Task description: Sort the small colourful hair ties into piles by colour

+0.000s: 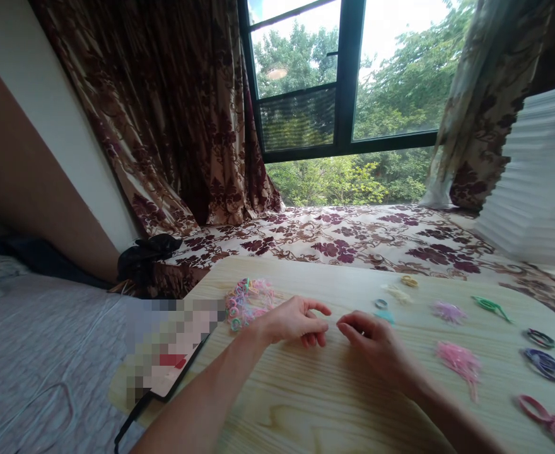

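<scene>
Over the middle of the wooden table my left hand point(301, 320) hangs with its index finger and thumb apart, and no object shows between them. Close to its right, my right hand point(369, 334) has thumb and index finger pressed together; anything in that pinch is too small to see. A mixed heap of small coloured hair ties point(246, 306) lies left of my left hand, partly behind the wrist. Just past my right hand are a teal bunch point(384, 316) and a grey hair tie point(380, 304). A pink bunch of hair ties point(458, 362) lies right of my right forearm.
Sorted on the right side of the light wooden table point(325, 403) are a lilac bunch point(449, 312), a green band point(492, 308), a yellow band point(408, 281), dark blue bands point(547, 364) and pink-red bands point(549, 419). A blurred-out device point(178, 366) with a black cable sits at the left edge.
</scene>
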